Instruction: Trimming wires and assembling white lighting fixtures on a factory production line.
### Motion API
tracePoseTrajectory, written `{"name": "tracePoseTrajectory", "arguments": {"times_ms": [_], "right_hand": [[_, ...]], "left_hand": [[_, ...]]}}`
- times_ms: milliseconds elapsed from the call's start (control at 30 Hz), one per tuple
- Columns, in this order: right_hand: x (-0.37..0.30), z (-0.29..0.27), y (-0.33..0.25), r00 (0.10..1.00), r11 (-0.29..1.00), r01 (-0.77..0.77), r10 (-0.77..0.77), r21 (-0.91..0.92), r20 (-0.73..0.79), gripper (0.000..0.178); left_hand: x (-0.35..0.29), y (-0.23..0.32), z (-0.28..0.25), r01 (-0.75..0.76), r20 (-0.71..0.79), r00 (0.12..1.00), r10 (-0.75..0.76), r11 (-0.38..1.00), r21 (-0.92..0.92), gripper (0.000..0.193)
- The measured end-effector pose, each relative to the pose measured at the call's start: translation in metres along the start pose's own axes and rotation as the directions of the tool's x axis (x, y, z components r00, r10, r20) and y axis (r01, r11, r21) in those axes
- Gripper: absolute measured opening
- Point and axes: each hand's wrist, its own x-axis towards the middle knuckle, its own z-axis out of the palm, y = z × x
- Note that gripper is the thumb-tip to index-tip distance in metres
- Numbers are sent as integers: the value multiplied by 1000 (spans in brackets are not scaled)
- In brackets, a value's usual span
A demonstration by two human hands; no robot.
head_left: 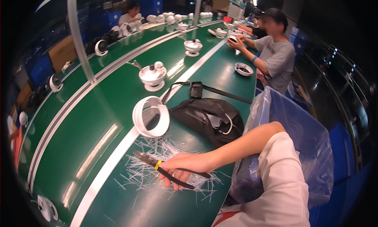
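My right hand (pixel 184 164) is closed round a pair of cutting pliers (pixel 148 159) with black handles and a yellow band. The jaws point to the left, and the two handles spread out below and behind my fingers. Under the hand lies a loose pile of thin white plastic strips (pixel 157 146) on the green bench top. Just beyond the pliers, a few white plastic rings (pixel 141 116) stand on edge, close to the white stripe along the bench. My left hand does not show.
A black bag (pixel 201 113) with a strap lies past the rings. Right of the bench edge hangs a clear plastic bag (pixel 289 109). White bowls with parts (pixel 152 78) stand along the green conveyor (pixel 75 136). A co-worker (pixel 275 50) handles a part farther up.
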Motion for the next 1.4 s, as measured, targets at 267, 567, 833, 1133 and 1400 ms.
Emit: {"name": "tracePoseTrajectory", "arguments": {"times_ms": [267, 567, 833, 1133, 1400], "right_hand": [[-15, 1, -3, 1000, 992, -6, 8, 124, -14, 45], [-11, 12, 4, 1000, 999, 17, -16, 51, -27, 56], [-13, 8, 1, 997, 999, 47, -46, 9, -57, 57], [-20, 11, -3, 986, 991, 133, -131, 13, -102, 58], [-21, 5, -7, 999, 997, -16, 13, 77, 29, 57]], "left_hand": [[-5, -14, -22, -280, 233, 934, 270, 960, 11, 13], [-34, 12, -27, -188, 0, 982, 189, 977, 98, 18], [-109, -85, -227, 32, -891, 267, -367, 928, -372, 32], [-207, -153, -332, -71, -801, -340, -493, 863, -501, 40], [-132, -164, -248, 110, -871, 82, -484, 873, -475, 30]]}}
